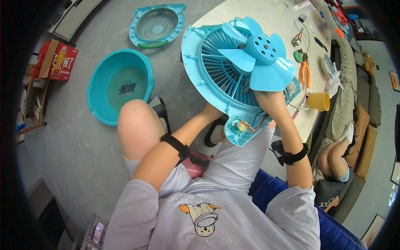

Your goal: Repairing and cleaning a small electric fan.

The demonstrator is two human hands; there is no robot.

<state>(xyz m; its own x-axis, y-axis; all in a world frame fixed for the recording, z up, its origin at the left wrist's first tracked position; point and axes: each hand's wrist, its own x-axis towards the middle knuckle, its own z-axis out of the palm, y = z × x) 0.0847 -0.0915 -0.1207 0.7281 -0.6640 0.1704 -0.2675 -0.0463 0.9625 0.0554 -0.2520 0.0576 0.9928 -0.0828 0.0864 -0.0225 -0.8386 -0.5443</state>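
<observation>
- Fan [243,62] is held up over the lap, beside the tabletop [225,11], its blades [273,77] facing up.
- Left hand [213,111] reaches under the housing [195,68] at its lower left edge; it seems to bear weight there, but its fingers are mostly hidden, so I cannot tell how they close.
- Right hand [270,101] goes in behind the lowest blade; that blade covers its fingers, so whether they grip anything cannot be told.
- With 2 hands busy, the housing is best kept level and backed by a thigh, so the left hand steadies rather than carries.
- Handle the blades near the hub [261,48]; thin plastic would likely flex or crack if pushed at the tips.
- Mind the red and black wires [261,120] by the circuit board [242,126] in the housing's lower lobe: the right wrist is close, and a snag could tug a joint loose.
- Orange pliers [306,74] lie on the tabletop, near the blades.
- Grille cover [180,30] and basin [95,89] sit on the floor, well apart from the hands.
</observation>
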